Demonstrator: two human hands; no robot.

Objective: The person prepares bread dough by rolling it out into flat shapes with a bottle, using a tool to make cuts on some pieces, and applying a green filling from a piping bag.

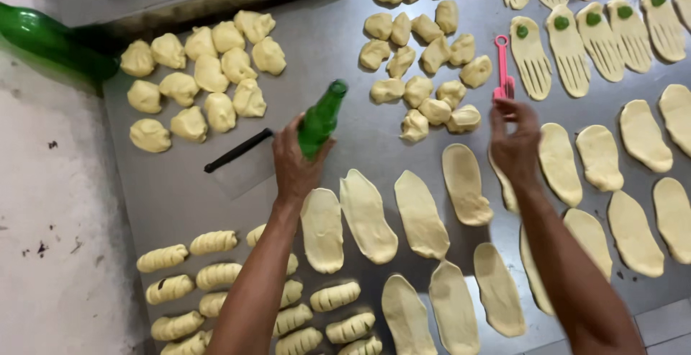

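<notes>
My left hand is clamped round the green glass bottle, neck angled up-right; my right hand pinches the pink cutter, pointing away.

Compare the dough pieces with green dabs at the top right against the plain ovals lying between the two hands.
The green-dabbed pieces are slit into parallel strips along their lower half; the plain ovals are uncut and smooth. The green-dabbed pieces each carry a green blob near the top; the plain ovals carry nothing. The green-dabbed pieces lie beyond the pink cutter, the plain ovals nearer the camera. Both are pale yellow, rolled flat, on the same metal table.
</notes>
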